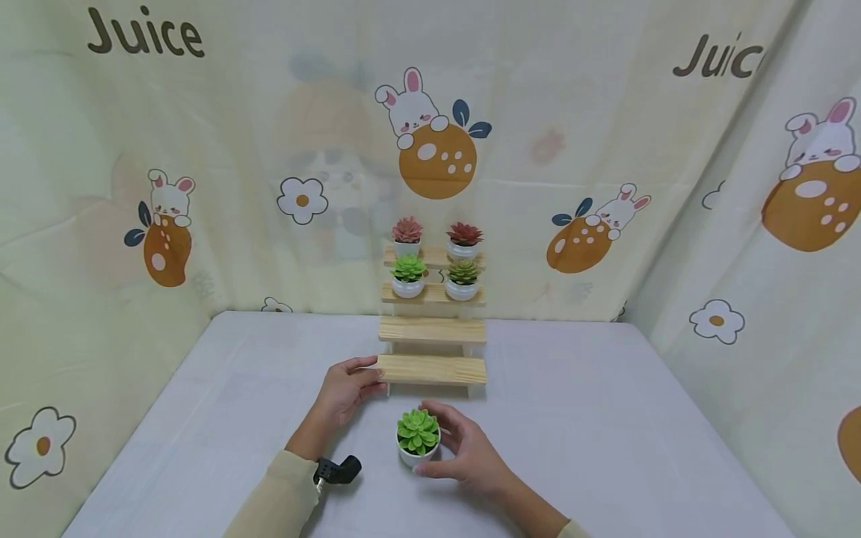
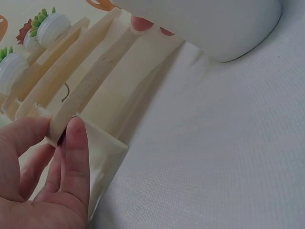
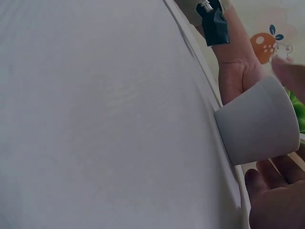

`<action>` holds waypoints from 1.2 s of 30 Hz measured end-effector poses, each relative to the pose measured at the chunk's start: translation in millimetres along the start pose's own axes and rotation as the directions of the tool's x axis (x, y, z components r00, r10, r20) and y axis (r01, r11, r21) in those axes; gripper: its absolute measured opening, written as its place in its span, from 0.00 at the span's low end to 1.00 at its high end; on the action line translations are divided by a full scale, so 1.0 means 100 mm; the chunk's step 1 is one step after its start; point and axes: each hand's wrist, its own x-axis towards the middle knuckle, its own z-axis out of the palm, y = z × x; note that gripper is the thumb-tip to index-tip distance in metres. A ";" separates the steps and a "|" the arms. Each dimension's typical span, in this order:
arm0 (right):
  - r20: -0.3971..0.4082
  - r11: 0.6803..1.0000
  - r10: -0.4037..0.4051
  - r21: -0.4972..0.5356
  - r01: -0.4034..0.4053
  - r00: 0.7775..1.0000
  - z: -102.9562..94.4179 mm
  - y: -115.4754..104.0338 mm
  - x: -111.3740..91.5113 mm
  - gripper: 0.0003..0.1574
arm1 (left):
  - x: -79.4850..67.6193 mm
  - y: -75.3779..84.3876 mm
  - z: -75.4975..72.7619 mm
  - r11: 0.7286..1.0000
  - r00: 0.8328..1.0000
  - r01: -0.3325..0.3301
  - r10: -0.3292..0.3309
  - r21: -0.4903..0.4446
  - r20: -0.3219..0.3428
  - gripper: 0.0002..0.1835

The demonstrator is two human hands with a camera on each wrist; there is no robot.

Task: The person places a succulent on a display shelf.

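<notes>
My left hand [image 1: 344, 392] pinches the left end of the lowest plank of a wooden tiered stand [image 1: 430, 368]. In the left wrist view its thumb and fingers [image 2: 76, 152] close on the plank end. A green potted succulent [image 1: 418, 432] in a white pot stands upright on the table before the stand. From its right side my right hand [image 1: 467, 452] holds the pot, thumb at the front and fingers behind. The right wrist view shows the pot [image 3: 259, 124] between thumb and fingers, its base at the tabletop.
On the stand's top tier sit a pink succulent [image 1: 406, 233] and a dark red one [image 1: 464, 237]. Below them are a bright green succulent [image 1: 408, 273] and a darker green one [image 1: 462, 276]. A white cloth covers the table [image 1: 572, 418]; a printed curtain [image 1: 538, 97] hangs behind.
</notes>
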 end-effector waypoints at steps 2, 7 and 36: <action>-0.003 1.000 0.016 -0.005 -0.016 1.000 0.02 0.00 0.00 0.58 | 0.00 0.00 0.00 1.000 1.000 0.000 0.000 0.003 0.001 0.23; -0.006 0.999 0.044 -0.011 -0.044 0.999 0.04 0.00 0.00 0.55 | 0.00 -0.01 0.00 1.000 1.000 -0.006 0.006 0.003 0.007 0.22; -0.033 0.998 0.066 0.009 -0.066 0.997 0.08 0.00 0.04 0.49 | 0.03 0.04 -0.01 0.999 1.000 -0.006 0.005 0.044 0.013 0.22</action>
